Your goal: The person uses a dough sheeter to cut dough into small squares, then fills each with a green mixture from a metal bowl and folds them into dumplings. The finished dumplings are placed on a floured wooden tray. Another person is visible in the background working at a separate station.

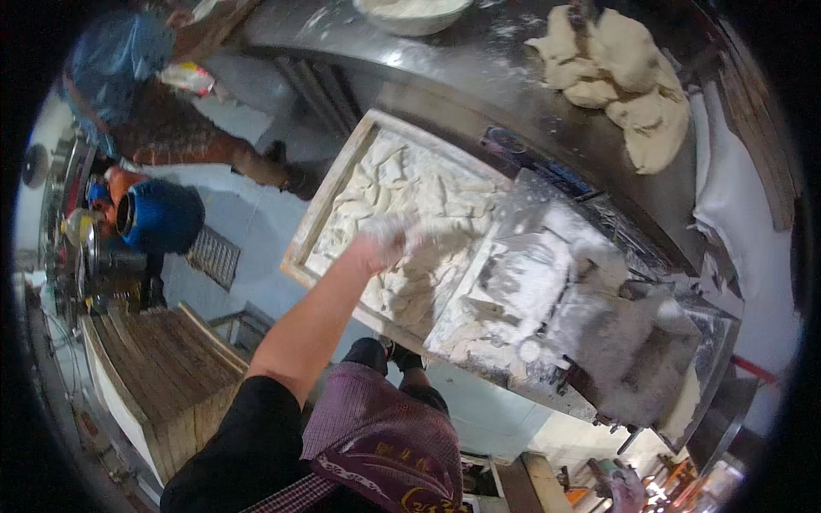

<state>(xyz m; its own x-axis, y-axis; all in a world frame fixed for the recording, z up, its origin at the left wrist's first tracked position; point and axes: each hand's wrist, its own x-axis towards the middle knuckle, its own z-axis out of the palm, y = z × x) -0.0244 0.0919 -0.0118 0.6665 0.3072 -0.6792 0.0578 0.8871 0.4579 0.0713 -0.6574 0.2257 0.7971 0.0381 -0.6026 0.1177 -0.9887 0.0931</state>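
On my feed, the left hand (386,244), near the dial's centre, is blurred and merges with the white beneath, so I can't tell whether it is spread, closed or holding something; the right hand is out of my view. The forearm (312,329) hides part of the rim of the tray (308,238). The upper edge cuts off a bowl (415,27) at twelve o'clock. I see a co-worker (124,68) at ten, a blue barrel (175,214) at nine, a dough mass (629,73) between one and two, and floury metal equipment (616,329) at four. Dough pieces (428,197) lie in the tray around the hand, pale, lumpy and irregular.
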